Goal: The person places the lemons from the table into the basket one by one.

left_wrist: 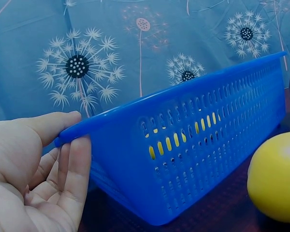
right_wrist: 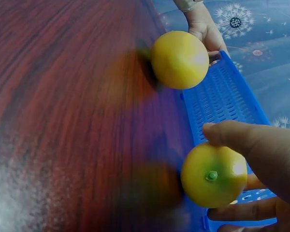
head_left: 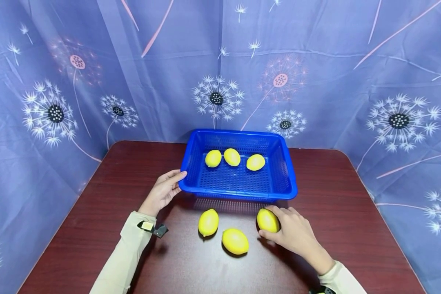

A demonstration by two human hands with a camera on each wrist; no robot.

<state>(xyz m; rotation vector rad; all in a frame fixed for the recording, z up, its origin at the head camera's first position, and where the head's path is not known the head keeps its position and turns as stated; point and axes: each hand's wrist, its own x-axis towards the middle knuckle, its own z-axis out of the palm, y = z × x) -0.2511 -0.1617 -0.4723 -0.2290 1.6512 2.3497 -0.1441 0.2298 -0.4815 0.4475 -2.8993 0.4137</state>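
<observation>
Grips yellow lemon [head_left: 267, 221], holds blue basket [head_left: 239, 192]

Head view: holds the basket near its nine o'clock with the left hand [head_left: 164, 192]; curls the right hand [head_left: 295, 229] round the lemon at five. Shows three lemons [head_left: 232, 157] inside, two loose lemons [head_left: 235, 241] on the table [head_left: 347, 212] at six and seven.

Left wrist view: shows thumb [left_wrist: 50, 126] over rim [left_wrist: 183, 88], fingers [left_wrist: 77, 169] under.

Right wrist view: pinches the lemon at four o'clock.

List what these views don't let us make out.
Left wrist: basket lemons, mostly hidden by the basket wall.
Left wrist: right hand, mostly cut off by the right edge.
Right wrist: tip of one finger, behind the gripped lemon.
Head: right sleeve, cut off by the bottom edge.
</observation>
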